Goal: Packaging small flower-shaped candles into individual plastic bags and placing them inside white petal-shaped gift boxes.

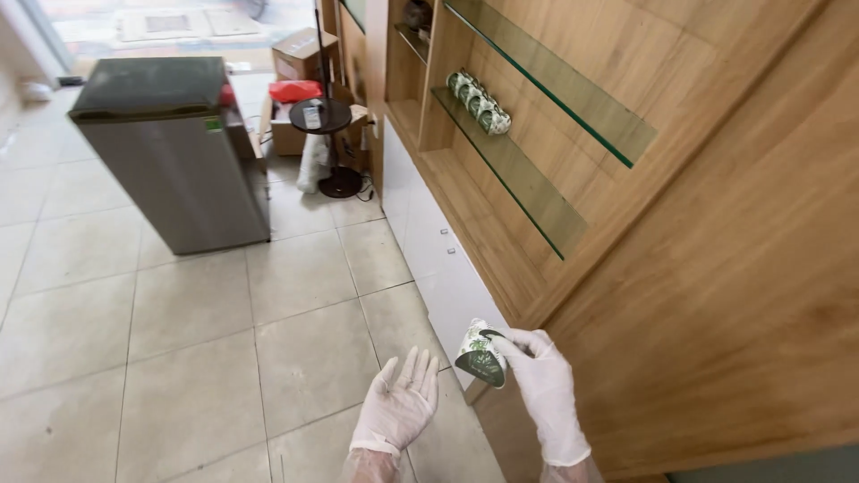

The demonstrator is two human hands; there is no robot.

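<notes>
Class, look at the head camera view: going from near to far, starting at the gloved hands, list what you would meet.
Left hand and right hand holding a patterned cup → small grey fridge → round black side table → cardboard box.

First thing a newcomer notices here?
The gloved right hand at bottom centre, gripping a green-and-white patterned cup, with the left hand open and empty beside it. Then the matching cups lined up on the glass shelf above, and the grey fridge at upper left.
</notes>
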